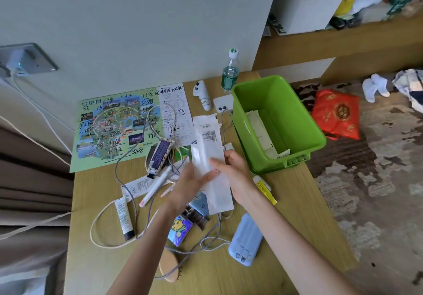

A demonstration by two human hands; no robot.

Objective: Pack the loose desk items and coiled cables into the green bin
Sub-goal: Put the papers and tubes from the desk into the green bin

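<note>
The white packet (208,139) is held above the desk (297,203), just left of the green bin (295,111), with its long axis pointing away from the person.

The right hand (235,173) grasps the packet at mid-length, thumb across the front and fingers curled at the bin-side edge. The left hand (190,187) lays its fingers across the front of the lower section. Its thumb is hidden, so a full grasp cannot be confirmed.

The bin stands upright at the right desk edge and contains flat white paper items (261,129).

- Left of the bin: grey cable (128,173), white tube (123,216).
- Nearer the person than the bin: blue power bank (246,239).
- Behind the bin: water bottle (230,74).
</note>
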